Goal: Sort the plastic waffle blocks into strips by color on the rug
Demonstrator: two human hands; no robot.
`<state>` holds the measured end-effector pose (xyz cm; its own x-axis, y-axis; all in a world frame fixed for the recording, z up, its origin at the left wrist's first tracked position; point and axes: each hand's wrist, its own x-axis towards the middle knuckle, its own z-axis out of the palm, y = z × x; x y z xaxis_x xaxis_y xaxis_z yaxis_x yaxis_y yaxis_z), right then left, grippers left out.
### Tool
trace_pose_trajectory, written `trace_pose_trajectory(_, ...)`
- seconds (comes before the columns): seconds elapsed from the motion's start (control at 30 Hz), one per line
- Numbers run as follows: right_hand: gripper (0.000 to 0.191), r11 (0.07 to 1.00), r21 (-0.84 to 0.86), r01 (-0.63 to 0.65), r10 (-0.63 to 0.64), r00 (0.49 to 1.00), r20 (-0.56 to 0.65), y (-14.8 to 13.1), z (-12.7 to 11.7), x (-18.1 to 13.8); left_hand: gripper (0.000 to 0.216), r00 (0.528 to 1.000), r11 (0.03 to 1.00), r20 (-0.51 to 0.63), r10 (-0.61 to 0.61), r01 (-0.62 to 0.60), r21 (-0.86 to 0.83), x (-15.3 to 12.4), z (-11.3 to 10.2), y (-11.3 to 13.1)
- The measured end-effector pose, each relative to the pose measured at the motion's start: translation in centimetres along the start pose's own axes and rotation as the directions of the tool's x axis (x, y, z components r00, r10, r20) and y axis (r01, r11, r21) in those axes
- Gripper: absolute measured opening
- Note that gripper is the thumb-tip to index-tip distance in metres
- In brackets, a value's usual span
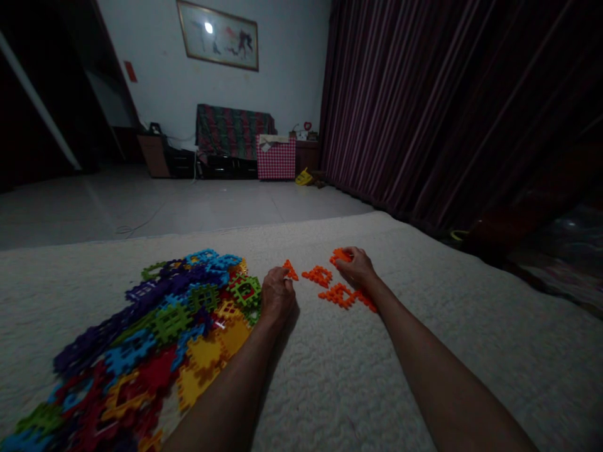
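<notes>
My left hand point(277, 295) is closed, fingertips pinching an orange toothed triangular piece point(291, 270) that points up and right. Farther right, my right hand point(357, 266) grips another orange toothed piece point(338, 255) between thumb and fingers. Between the hands lies an orange interlocking piece point(318, 275) with an open middle. Just below it is a second orange openwork piece point(338, 295). One more orange piece point(366, 300) shows partly beneath my right wrist. Left of my left hand spreads a heap of purple, blue, green, yellow and red interlocking pieces point(172, 323).
Everything lies on a pale quilted cover point(330, 376), with a tiled floor point(226, 204) beyond it. A dark striped curtain point(405, 94) hangs along the right. By the far wall stand a cloth-covered piece point(235, 132) and a red checked cover point(276, 158).
</notes>
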<state>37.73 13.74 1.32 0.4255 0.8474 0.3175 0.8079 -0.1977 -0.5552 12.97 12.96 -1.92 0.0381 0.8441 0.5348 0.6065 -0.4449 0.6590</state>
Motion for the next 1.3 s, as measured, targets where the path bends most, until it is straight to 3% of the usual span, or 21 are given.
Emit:
trace_pose_trajectory(0.53, 0.044, 0.987, -0.148, 0.068, -0.052, 0.993, 0.104, -0.9, 0.3, -0.9, 0.026, 1.000, 1.000, 0.026, -0.011, 0.011, 0.018, 0.0, -0.1, 0.4)
trace_pose_trajectory(0.9, 0.042, 0.978, -0.207, 0.010, 0.008, 0.996, 0.086, -1.8, 0.2, -1.6, 0.026, 0.999, 0.999, 0.035, -0.011, 0.009, 0.044, -0.1, -0.2, 0.4)
trace_pose_trajectory(1.07, 0.037, 0.971, -0.179, 0.159, -0.160, 0.987, 0.007, -2.9, -1.0, -1.8, 0.026, 0.999, 0.999, 0.033, -0.011, 0.010, 0.037, 0.0, -0.3, 0.5)
trace_pose_trajectory(1.13, 0.035, 0.957, -0.115, 0.265, -0.254, 0.962, 0.098, -4.0, -1.7, -2.0, 0.026, 1.000, 0.999, 0.028, -0.007, 0.006, 0.032, 0.0, -0.3, 0.5)
trace_pose_trajectory(1.2, 0.040, 0.941, -0.062, 0.331, -0.304, 0.914, 0.267, -5.2, -2.3, -2.5, 0.026, 0.999, 0.999, 0.035, -0.002, 0.001, 0.034, 0.0, -0.3, 0.5)
trace_pose_trajectory(1.3, 0.051, 0.923, -0.104, 0.372, -0.285, 0.837, 0.467, -6.6, -2.6, -3.5, 0.027, 0.999, 0.999, 0.051, -0.002, -0.001, 0.045, 0.0, -0.4, 0.5)
